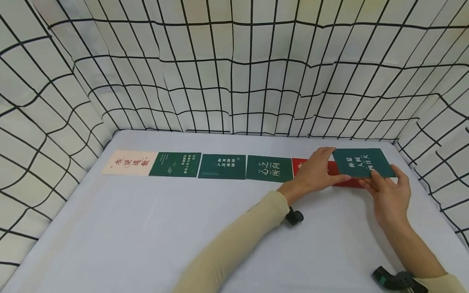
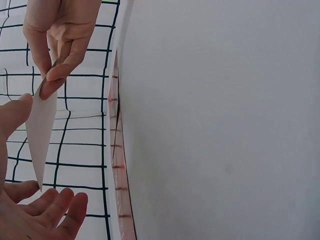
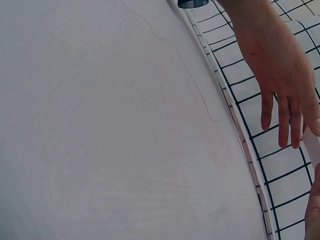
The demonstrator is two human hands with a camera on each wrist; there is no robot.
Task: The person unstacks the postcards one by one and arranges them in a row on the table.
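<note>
Both hands hold a dark green card [image 1: 360, 156] with white characters at the right end of a row. My left hand [image 1: 316, 173] has its thumb at the lower left corner and its fingers at the upper left one. My right hand [image 1: 392, 193] pinches the lower right part of the card. The pale back of the card [image 2: 42, 125] appears tilted between the hands in the left wrist view. Red card surface [image 1: 353, 183] shows below the held card, partly covered by it. More red card [image 1: 298, 165] shows left of my left hand, which hides part of it.
Leftward runs a row of cards: a green one [image 1: 269, 168], another [image 1: 222, 167], a third [image 1: 175, 165] and a pale pink one [image 1: 128, 162]. They lie on a white table [image 1: 146, 228]. Black wire grid [image 1: 242, 77] walls the back and sides.
</note>
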